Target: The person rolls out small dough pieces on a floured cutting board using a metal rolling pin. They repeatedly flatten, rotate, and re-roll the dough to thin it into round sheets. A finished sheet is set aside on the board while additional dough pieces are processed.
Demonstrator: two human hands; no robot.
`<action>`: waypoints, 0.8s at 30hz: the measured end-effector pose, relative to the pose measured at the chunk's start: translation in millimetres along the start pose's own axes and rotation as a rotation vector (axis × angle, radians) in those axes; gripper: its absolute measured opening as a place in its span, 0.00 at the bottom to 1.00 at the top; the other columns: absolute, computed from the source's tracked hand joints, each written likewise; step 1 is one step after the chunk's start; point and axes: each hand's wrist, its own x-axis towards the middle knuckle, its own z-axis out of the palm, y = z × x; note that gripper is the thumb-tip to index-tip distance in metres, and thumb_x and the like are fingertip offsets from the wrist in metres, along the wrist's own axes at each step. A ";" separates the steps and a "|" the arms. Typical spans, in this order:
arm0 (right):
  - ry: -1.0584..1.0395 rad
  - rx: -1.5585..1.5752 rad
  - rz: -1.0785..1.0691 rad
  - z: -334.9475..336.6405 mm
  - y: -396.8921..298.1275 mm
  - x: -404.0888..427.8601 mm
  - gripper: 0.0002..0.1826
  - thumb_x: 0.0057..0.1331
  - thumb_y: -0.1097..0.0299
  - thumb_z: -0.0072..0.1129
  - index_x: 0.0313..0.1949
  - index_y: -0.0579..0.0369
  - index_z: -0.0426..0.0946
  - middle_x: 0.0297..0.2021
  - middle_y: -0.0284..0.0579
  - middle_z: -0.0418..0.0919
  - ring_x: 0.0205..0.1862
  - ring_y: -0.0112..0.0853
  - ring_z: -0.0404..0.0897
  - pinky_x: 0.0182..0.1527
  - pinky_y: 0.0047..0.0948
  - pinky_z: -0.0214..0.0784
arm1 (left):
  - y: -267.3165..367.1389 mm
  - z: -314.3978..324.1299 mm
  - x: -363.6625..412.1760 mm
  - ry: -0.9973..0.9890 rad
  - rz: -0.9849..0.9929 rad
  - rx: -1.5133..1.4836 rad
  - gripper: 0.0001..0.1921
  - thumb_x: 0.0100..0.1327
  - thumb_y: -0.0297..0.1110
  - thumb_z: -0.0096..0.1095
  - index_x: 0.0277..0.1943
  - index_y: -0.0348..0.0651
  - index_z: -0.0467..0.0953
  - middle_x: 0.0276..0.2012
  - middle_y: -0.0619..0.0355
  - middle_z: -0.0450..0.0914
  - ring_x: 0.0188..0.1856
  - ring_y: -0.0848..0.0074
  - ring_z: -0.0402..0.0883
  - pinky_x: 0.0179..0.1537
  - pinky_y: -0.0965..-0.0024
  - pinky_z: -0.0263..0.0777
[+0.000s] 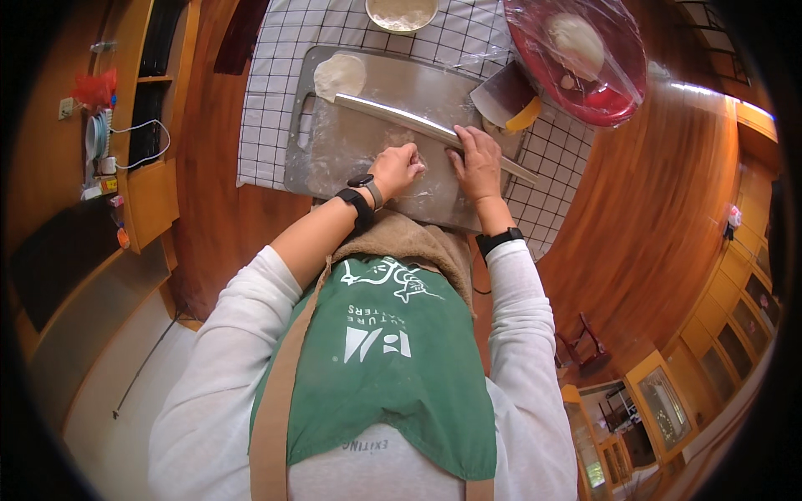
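My right hand (pixel 479 160) grips a long, shiny metal rolling pin (pixel 401 119), fingers over it and thumb on its near side. The pin lies slantwise across a grey cutting board (pixel 357 134) dusted with flour. My left hand (pixel 395 170) hovers over or rests on the board's near half, its fingers curled together; no object shows in it, though the inside of the fist is hidden. At the board's far left corner lies a flat round of dough (pixel 339 76), beside the pin's left end. A scraper (pixel 501 94) with a yellow handle lies at the right, partly covering something pale.
Beyond the board, a bowl of flour (pixel 401 14) stands on the checked tablecloth (pixel 269 125). A red basin (pixel 617 103) under clear plastic film holds a large lump of dough (pixel 574 45) at the far right. Wooden shelving (pixel 150 200) stands left, and a small chair (pixel 584 344) right.
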 end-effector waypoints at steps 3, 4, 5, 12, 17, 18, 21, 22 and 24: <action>-0.095 -0.069 -0.003 2.0 5.2 5.5 0.27 0.59 0.66 0.67 0.59 0.47 0.73 0.54 0.39 0.76 0.59 0.39 0.73 0.60 0.43 0.63 | 8.7 5.6 4.9 0.022 0.057 0.084 0.12 0.61 0.37 0.72 0.35 0.38 0.77 0.30 0.46 0.84 0.36 0.52 0.84 0.39 0.59 0.77; -0.058 -0.067 -0.022 2.2 5.7 5.3 0.27 0.59 0.66 0.67 0.58 0.47 0.74 0.54 0.39 0.76 0.58 0.39 0.73 0.59 0.42 0.64 | 11.2 6.1 7.1 -0.009 0.025 0.071 0.12 0.61 0.37 0.71 0.35 0.38 0.77 0.30 0.46 0.84 0.36 0.52 0.85 0.39 0.58 0.77; -0.054 -0.068 -0.022 1.7 5.2 3.7 0.26 0.58 0.66 0.68 0.57 0.47 0.74 0.53 0.39 0.77 0.58 0.38 0.73 0.58 0.42 0.64 | 13.3 4.3 8.3 -0.024 0.005 0.054 0.12 0.61 0.37 0.71 0.35 0.37 0.77 0.31 0.45 0.84 0.36 0.53 0.85 0.39 0.58 0.77; -0.042 0.028 -0.053 -11.7 -17.2 -31.9 0.25 0.58 0.66 0.68 0.56 0.48 0.74 0.51 0.39 0.77 0.55 0.38 0.75 0.56 0.40 0.65 | 18.5 -76.6 -33.7 -0.302 -0.037 -0.114 0.13 0.63 0.38 0.70 0.34 0.36 0.77 0.24 0.54 0.80 0.29 0.70 0.82 0.33 0.65 0.75; -0.158 0.050 -0.113 -1.0 -33.2 -52.3 0.24 0.62 0.65 0.66 0.58 0.46 0.74 0.53 0.41 0.77 0.56 0.40 0.75 0.57 0.41 0.65 | -6.8 -96.6 -48.2 0.068 -0.039 -0.034 0.10 0.66 0.34 0.68 0.37 0.36 0.77 0.27 0.55 0.81 0.29 0.74 0.80 0.33 0.68 0.74; -0.157 0.030 -0.126 3.7 -33.3 -49.6 0.23 0.63 0.64 0.65 0.58 0.46 0.74 0.53 0.41 0.77 0.57 0.40 0.74 0.57 0.41 0.64 | -13.4 -91.6 -45.0 0.145 -0.003 -0.011 0.10 0.66 0.34 0.68 0.37 0.35 0.77 0.28 0.54 0.81 0.30 0.72 0.81 0.34 0.68 0.74; -0.092 -0.035 -0.063 17.1 -29.7 -30.4 0.24 0.69 0.57 0.59 0.62 0.46 0.72 0.55 0.41 0.75 0.60 0.39 0.71 0.60 0.42 0.61 | -29.9 -74.8 -33.7 0.211 -0.024 0.083 0.10 0.63 0.34 0.70 0.36 0.36 0.78 0.31 0.48 0.82 0.34 0.59 0.82 0.38 0.62 0.75; -0.061 -0.057 -0.023 20.3 -29.4 -24.2 0.24 0.71 0.54 0.57 0.63 0.46 0.71 0.56 0.41 0.74 0.61 0.39 0.70 0.62 0.42 0.60 | -32.8 -70.2 -30.6 0.280 -0.018 0.069 0.09 0.63 0.33 0.69 0.36 0.36 0.77 0.32 0.47 0.81 0.35 0.57 0.81 0.39 0.61 0.75; 0.006 -0.184 0.070 23.8 -33.0 -20.1 0.27 0.72 0.49 0.53 0.65 0.48 0.69 0.58 0.41 0.72 0.62 0.38 0.68 0.62 0.42 0.58 | -36.3 -66.7 -30.5 0.331 0.057 0.077 0.09 0.64 0.33 0.69 0.38 0.36 0.77 0.32 0.48 0.81 0.34 0.61 0.81 0.38 0.63 0.74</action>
